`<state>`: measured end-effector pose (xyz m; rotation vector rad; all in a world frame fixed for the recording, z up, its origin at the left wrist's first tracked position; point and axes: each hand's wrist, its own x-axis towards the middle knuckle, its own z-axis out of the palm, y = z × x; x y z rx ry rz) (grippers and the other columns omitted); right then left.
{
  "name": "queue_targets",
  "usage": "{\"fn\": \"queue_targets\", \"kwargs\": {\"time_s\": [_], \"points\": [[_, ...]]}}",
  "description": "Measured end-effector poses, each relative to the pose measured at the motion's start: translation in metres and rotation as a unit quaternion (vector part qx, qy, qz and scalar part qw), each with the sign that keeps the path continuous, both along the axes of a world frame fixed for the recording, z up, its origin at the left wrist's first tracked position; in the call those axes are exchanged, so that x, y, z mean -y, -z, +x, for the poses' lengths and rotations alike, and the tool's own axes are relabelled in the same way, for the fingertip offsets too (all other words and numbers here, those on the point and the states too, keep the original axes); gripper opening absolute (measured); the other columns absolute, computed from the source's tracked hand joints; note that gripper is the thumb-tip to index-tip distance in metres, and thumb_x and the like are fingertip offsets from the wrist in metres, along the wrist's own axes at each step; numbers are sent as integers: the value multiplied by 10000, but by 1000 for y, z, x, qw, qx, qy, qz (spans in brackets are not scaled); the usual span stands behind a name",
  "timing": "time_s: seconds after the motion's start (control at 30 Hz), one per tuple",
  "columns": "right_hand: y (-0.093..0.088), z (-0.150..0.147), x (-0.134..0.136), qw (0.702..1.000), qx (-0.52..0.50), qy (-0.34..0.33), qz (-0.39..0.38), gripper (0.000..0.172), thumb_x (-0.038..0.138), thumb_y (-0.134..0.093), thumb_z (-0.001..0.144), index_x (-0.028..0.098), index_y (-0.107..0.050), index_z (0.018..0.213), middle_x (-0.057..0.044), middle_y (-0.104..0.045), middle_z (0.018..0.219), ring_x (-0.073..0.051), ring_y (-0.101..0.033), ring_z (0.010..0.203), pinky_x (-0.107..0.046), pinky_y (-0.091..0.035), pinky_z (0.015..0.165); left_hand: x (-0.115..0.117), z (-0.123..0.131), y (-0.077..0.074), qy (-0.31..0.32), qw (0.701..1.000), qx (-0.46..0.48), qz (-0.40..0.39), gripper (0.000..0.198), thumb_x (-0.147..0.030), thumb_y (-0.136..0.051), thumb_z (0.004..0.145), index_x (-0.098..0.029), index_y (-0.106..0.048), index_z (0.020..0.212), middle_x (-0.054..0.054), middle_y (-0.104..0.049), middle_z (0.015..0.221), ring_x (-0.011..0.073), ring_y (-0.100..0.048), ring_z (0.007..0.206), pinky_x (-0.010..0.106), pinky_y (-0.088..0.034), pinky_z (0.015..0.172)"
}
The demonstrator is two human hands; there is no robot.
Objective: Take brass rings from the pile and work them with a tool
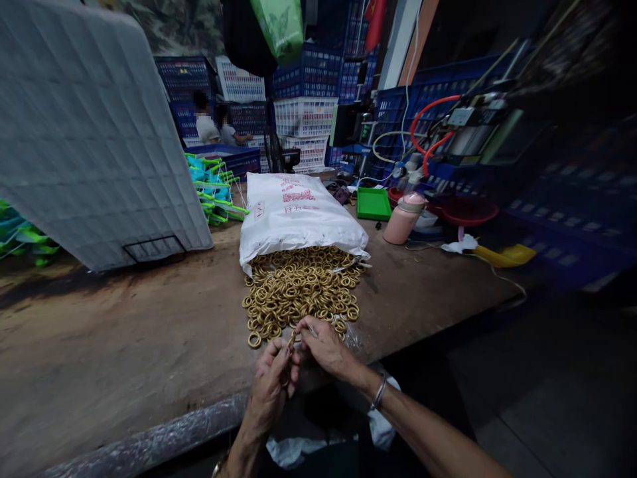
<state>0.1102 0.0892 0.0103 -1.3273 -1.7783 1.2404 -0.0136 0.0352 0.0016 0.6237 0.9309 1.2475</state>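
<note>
Just in front of the pile of gold-coloured rings (293,292), my two hands come together above the table's front edge. My left hand (273,375) is closed, pinching a gold ring (292,338) between thumb and finger. Another ring seems to show lower among its fingers. My right hand (323,345) is closed too, its fingertips at the held ring. A small, thin, pale tool (312,330) sticks up from its grip; I cannot make out its kind. The rings spill from the mouth of a white woven sack (298,209) with red print, lying on the table.
On the wooden table (149,332), a grey padded panel (99,126) leans at left beside green and blue plastic pieces (213,189). Right of the sack are a green tray (373,204), a pink bottle (404,219) and a machine with orange hoses (468,126). Crates and two people stand behind.
</note>
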Motion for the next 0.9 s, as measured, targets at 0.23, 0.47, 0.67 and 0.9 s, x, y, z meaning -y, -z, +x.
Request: {"fn": "queue_targets", "kwargs": {"time_s": [0.23, 0.47, 0.67, 0.9], "points": [[0, 5, 14, 973, 142, -103, 148, 181, 85, -400, 706, 194, -530, 769, 19, -518, 632, -101, -419, 576, -200, -260, 540, -1, -3, 8, 14, 999, -46, 12, 261, -444, -555, 725, -197, -476, 750, -70, -483, 463, 32, -331, 318, 132, -249, 319], [13, 9, 9, 956, 217, -98, 170, 268, 70, -407, 672, 194, -507, 889, 2, -548, 675, -115, -454, 602, -209, -243, 547, 5, -1, 2, -10, 996, -90, 16, 263, -437, -568, 717, -191, -475, 706, -53, -513, 510, 35, -351, 336, 134, -281, 307], [15, 3, 5, 946, 258, -88, 176, 243, 76, -405, 672, 185, -494, 870, -12, -561, 702, -124, -480, 631, -216, -257, 564, 19, -7, -15, -22, 999, 44, -14, 219, -365, -605, 710, -187, -478, 697, -30, -553, 595, 46, -392, 379, 146, -297, 316], [-3, -42, 2, 909, 312, -132, 245, 261, 100, -419, 696, 183, -500, 930, -47, -562, 871, -162, -506, 759, -247, -309, 628, 31, -55, -9, -166, 977, 122, -57, 168, -291, -631, 691, -130, -585, 703, 42, -623, 722, 73, -480, 519, 171, -375, 410]]}}
